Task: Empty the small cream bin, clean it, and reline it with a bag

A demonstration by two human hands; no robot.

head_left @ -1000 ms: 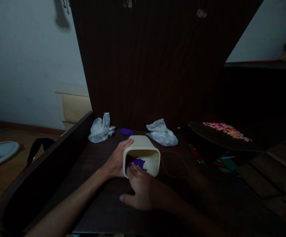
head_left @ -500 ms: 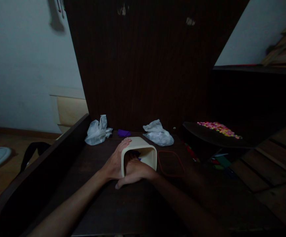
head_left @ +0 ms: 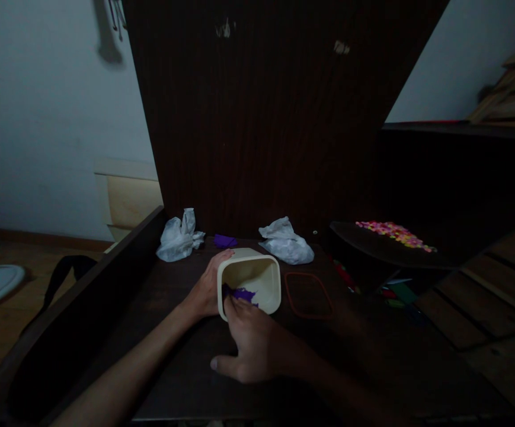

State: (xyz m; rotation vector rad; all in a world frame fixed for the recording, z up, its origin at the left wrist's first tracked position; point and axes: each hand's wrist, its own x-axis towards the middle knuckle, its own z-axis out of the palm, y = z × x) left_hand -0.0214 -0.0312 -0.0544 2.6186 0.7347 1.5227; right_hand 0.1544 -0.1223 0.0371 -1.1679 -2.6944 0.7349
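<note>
A cream container [head_left: 269, 295] lies on its side on the dark table, its opening facing me. My left hand [head_left: 209, 289] is wrapped round its left side and holds it. Purple material [head_left: 245, 295] shows inside, against the lower left wall. My right hand [head_left: 257, 341] has its fingertips just inside the opening, touching the purple material; the thumb sticks out to the left. Whether those fingers grip any of it is hidden. An orange-brown ring-like frame [head_left: 309, 295] lies flat to the right of the container.
Two whitish plastic bags [head_left: 177, 238] [head_left: 287, 242] and a folded purple piece [head_left: 225, 241] sit at the back. Small colourful pieces [head_left: 396, 234] lie on a dark shelf at right. A raised dark board [head_left: 106, 284] edges the left side.
My right hand has drawn back toward me, from deep inside the container to its opening. More of the purple material shows. My left hand keeps its hold.
</note>
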